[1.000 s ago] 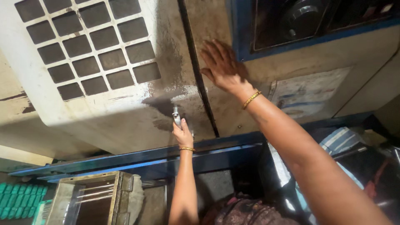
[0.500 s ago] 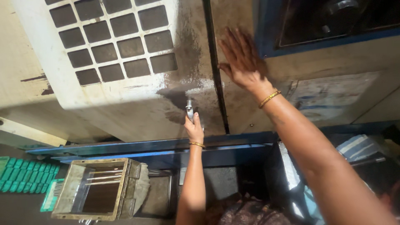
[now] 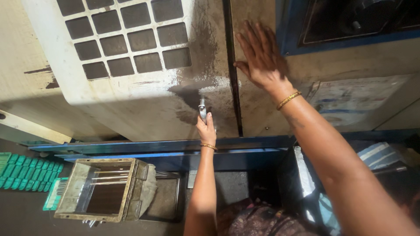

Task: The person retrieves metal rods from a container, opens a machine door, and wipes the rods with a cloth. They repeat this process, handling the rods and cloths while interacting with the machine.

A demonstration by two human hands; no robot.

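Left hand: I saw my left hand (image 3: 206, 127) raised just below the frame's middle, fingers curled tight around the small metal handle (image 3: 202, 108), the thumb up along its shaft.
Left grip: closed fully on that handle; nothing else was in it.
Handle: it stood upright on the cream machine door (image 3: 144, 105), at 12 o'clock from my knuckles, just left of the dark vertical seam (image 3: 232, 78), in a grimy smear of dark residue.
Right hand: my right hand (image 3: 261, 57) lay flat and spread, at 1 o'clock from the handle, palm pressed to the beige panel (image 3: 315, 74) just right of the seam.
Right grip: fully open, fingers splayed, holding nothing; it only touched the panel.
Wrists: a gold bangle (image 3: 288, 99) circled the right wrist, and a thinner one sat on the left.
Door: a grid of dark square window openings (image 3: 127, 37) filled its upper part, at 10 o'clock from the handle.
Below: a blue rail (image 3: 131, 146) ran under the door; at 7 o'clock sat a worn metal box frame (image 3: 105, 192), with green trays (image 3: 26, 177) at its 9 o'clock.
Upper right: a blue-framed dark opening (image 3: 358, 22), whose contents I could not make out, perhaps machinery.
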